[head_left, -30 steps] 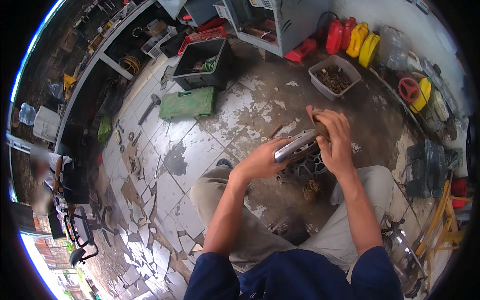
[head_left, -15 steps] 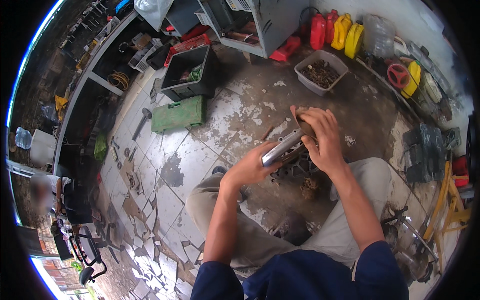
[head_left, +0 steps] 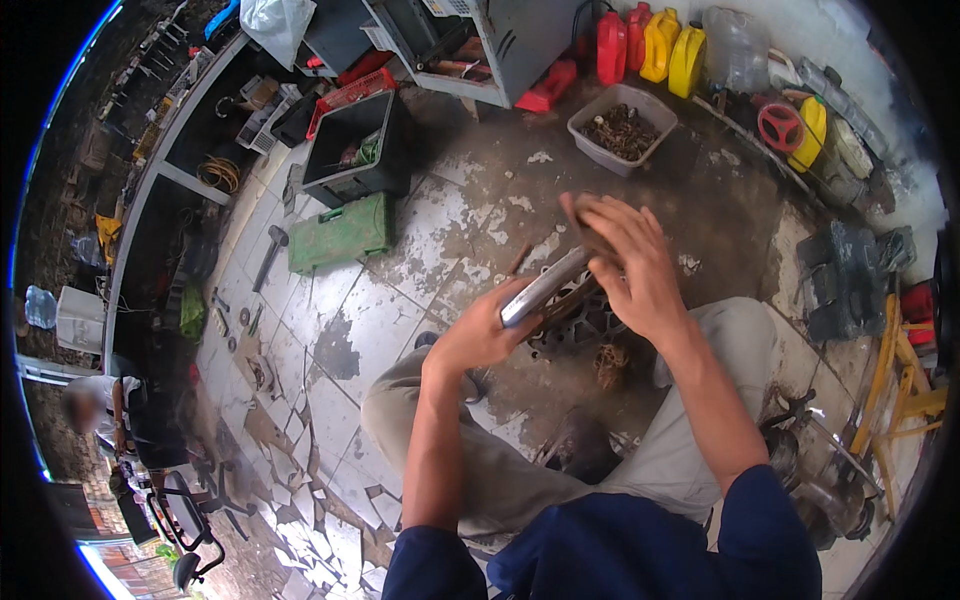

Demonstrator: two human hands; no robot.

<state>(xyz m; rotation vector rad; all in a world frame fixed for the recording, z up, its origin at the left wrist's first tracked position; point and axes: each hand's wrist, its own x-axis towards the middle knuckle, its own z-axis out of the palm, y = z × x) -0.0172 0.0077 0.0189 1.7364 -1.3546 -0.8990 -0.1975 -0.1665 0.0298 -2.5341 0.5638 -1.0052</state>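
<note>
My left hand [head_left: 478, 335] is closed round the near end of a silver-edged metal part [head_left: 542, 288], which is held tilted above the floor. My right hand [head_left: 630, 270] grips a reddish-brown sheet [head_left: 580, 213], like abrasive paper, against the part's far end; its fingers are bent over the sheet and partly hide it. Below the part lies a dark metal casting with holes [head_left: 590, 330], partly hidden by my hands. A rusty brown wad [head_left: 610, 367] lies on the floor between my bent legs.
A grey tub of metal bits [head_left: 620, 135], green case [head_left: 340, 233], black crate [head_left: 355, 155] and hammer [head_left: 268, 260] are ahead. Jerrycans [head_left: 660, 45] line the wall. A dark toolbox [head_left: 840, 280] and yellow frame [head_left: 880, 380] are right. A co-worker [head_left: 110, 410] is at left, beside broken tiles [head_left: 310, 510].
The view has shifted, with the surroundings sliding up and left in the picture. Both hands and the part appear slightly further left; the right fingers have moved a little over the sheet.
</note>
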